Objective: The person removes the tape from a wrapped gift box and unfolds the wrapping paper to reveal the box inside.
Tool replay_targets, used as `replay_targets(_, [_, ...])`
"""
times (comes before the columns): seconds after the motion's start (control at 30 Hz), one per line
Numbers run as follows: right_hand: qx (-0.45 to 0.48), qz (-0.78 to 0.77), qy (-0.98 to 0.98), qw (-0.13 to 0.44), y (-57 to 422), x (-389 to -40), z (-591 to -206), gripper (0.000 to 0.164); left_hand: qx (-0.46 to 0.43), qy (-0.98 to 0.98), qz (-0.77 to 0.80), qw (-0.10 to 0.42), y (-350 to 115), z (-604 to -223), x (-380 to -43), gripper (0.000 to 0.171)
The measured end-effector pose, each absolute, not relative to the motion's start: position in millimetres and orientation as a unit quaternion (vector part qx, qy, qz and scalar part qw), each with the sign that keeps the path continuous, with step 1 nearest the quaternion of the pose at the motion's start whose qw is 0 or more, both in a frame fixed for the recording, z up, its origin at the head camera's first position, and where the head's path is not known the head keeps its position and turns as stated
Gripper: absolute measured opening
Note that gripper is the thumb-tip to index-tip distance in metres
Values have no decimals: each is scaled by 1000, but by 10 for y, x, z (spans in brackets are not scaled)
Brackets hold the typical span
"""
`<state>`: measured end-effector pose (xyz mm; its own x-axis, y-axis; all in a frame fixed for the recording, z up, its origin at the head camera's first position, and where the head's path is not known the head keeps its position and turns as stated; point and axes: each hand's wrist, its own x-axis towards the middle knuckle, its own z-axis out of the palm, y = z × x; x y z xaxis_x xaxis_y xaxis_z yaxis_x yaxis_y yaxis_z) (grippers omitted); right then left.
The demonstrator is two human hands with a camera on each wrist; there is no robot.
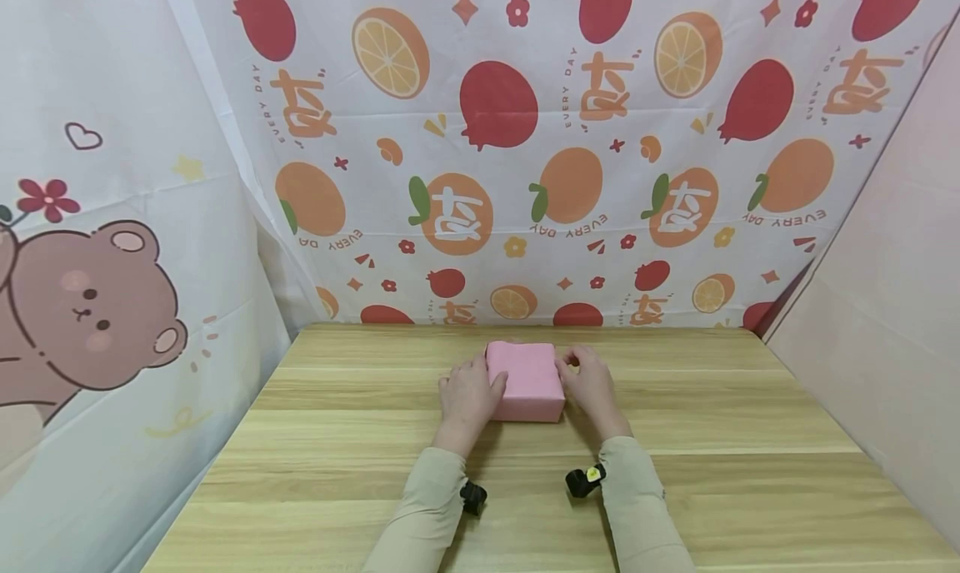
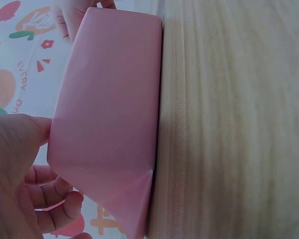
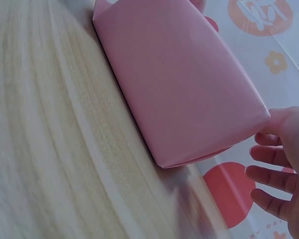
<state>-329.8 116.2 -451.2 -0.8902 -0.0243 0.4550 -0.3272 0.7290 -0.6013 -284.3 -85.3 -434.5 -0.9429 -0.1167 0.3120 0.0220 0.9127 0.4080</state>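
Box: a pink paper-wrapped rectangular box sits close to the back edge of the pale wood-grain table, about midway between its two back corners.
Left end of box: a triangular pink paper flap juts outward.
Right end of box: folded paper edges show along it.
Left hand: the left hand is at the box's left end, thumb touching the top edge, other fingers loosely bent and not clenched; whether the index fingertip meets the box is hard to tell, since the paper partly hides it.
Right hand: the right hand is at the right end, thumb against the upper front corner, remaining fingers relaxed and spread, gripping nothing.
Wrists: pale beige sleeves, each with a small black camera on its inner side, reach in over the table's front edge.
Behind the back edge: a white fruit-printed cloth.
Beyond the left edge: a white cloth with a brown bear.
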Motion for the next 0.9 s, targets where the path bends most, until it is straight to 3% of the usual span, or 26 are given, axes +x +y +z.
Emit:
replay_targets(0.47, [43, 378, -902, 206, 1250, -3315, -4508, 9, 29, -963, -207, 169, -829, -4361, -2839, 54])
replay_targets(0.9, [46, 380, -900, 210, 1272, -3327, -4491, 15, 35, -964, -203, 171, -836, -4409, -2880, 52])
